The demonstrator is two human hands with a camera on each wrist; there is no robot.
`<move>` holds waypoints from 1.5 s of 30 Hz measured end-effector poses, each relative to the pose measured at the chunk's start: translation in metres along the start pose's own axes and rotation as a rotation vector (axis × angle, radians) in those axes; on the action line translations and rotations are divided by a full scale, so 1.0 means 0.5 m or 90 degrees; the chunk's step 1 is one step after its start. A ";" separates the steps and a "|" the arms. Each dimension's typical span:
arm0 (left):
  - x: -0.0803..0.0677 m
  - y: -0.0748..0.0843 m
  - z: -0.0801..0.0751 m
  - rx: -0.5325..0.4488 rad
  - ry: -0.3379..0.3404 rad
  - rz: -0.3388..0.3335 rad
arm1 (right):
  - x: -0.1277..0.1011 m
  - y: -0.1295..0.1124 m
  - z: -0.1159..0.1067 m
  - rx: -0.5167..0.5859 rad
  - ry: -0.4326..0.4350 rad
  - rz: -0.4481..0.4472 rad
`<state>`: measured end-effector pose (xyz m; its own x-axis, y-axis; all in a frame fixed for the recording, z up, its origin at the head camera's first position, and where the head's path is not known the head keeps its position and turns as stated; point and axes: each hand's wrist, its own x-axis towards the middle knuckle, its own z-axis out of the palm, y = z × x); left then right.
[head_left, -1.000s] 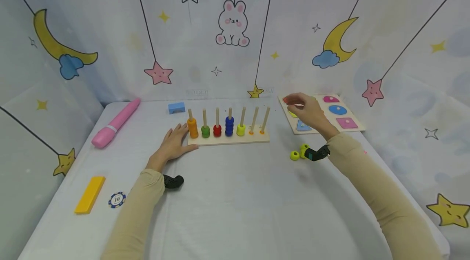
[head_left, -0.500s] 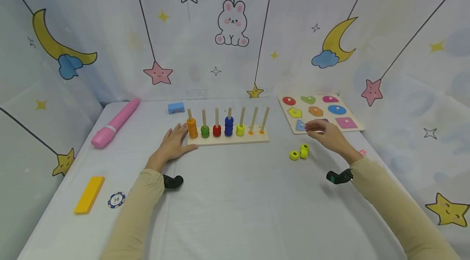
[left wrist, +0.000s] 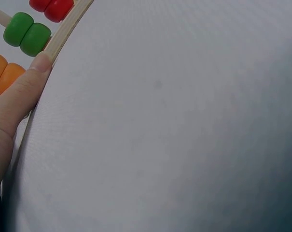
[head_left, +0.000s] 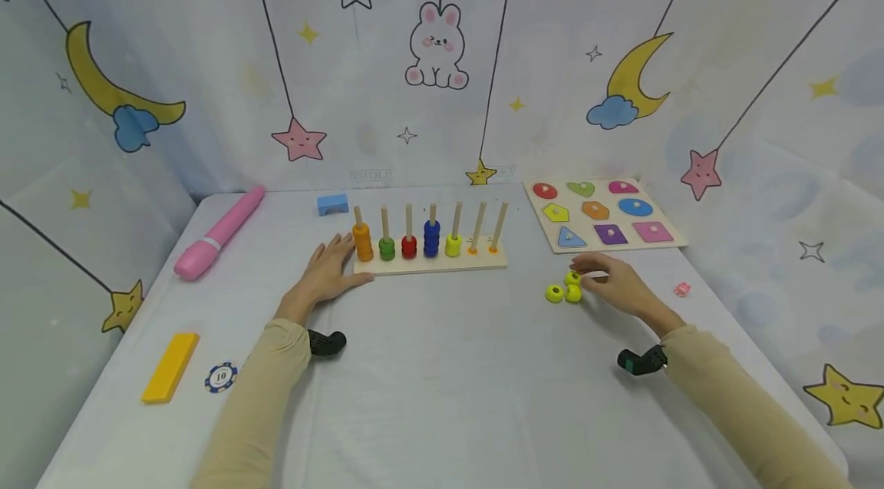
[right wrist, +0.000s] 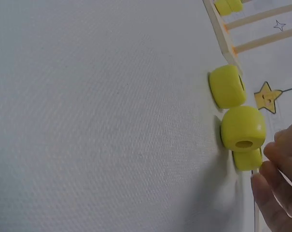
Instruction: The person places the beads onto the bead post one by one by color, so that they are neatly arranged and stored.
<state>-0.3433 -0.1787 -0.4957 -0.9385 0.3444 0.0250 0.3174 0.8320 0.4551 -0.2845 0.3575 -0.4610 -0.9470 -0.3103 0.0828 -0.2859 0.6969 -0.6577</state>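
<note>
My left hand [head_left: 322, 278] lies at the left end of a wooden peg stand [head_left: 442, 264], fingers fairly straight and spread. Its thumb [left wrist: 27, 89] touches the front edge beside orange beads [left wrist: 9, 77] and green beads [left wrist: 27, 35]. The stand's pegs carry orange, green, red, blue and yellow beads; the two rightmost have none. Right of the stand, three loose yellow beads [head_left: 554, 293] lie close together on the table. My right hand [head_left: 615, 285] is right beside them, fingers loosely bent. In the right wrist view, its fingertips [right wrist: 261, 188] come close to a yellow bead [right wrist: 243, 128], with nothing held.
A shape puzzle board [head_left: 604, 216] lies at the back right, and a small pink piece [head_left: 682, 289] near the right edge. On the left are a pink wand-like object [head_left: 219, 232], a blue block [head_left: 332, 204], a yellow block [head_left: 170, 368] and a poker chip [head_left: 221, 377].
My right hand has come from above the puzzle board back towards me, down to the loose yellow beads. The left hand stays at the stand's end.
</note>
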 end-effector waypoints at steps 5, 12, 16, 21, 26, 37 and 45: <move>-0.002 -0.002 0.004 -0.004 0.003 0.000 | 0.007 0.008 0.016 -0.026 0.011 0.005; -0.004 -0.003 0.011 -0.012 0.014 0.005 | 0.007 0.011 0.034 -0.055 0.030 0.025; -0.005 -0.002 0.011 -0.020 0.016 0.007 | 0.007 0.010 0.035 -0.060 0.030 0.029; -0.004 0.000 0.009 -0.015 0.004 -0.004 | 0.009 0.006 0.031 -0.059 0.021 0.031; -0.003 0.003 0.007 -0.007 0.000 -0.004 | 0.016 -0.002 0.019 -0.066 0.028 0.041; 0.000 0.001 0.000 0.001 0.003 0.003 | 0.124 -0.096 -0.031 -0.035 0.127 -0.036; 0.003 0.001 0.000 0.003 0.004 0.003 | 0.227 -0.203 -0.017 0.034 0.146 -0.067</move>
<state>-0.3444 -0.1781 -0.4955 -0.9380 0.3452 0.0327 0.3222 0.8328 0.4502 -0.3642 0.2570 -0.3787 -0.9228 -0.2197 0.3164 -0.3817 0.6319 -0.6745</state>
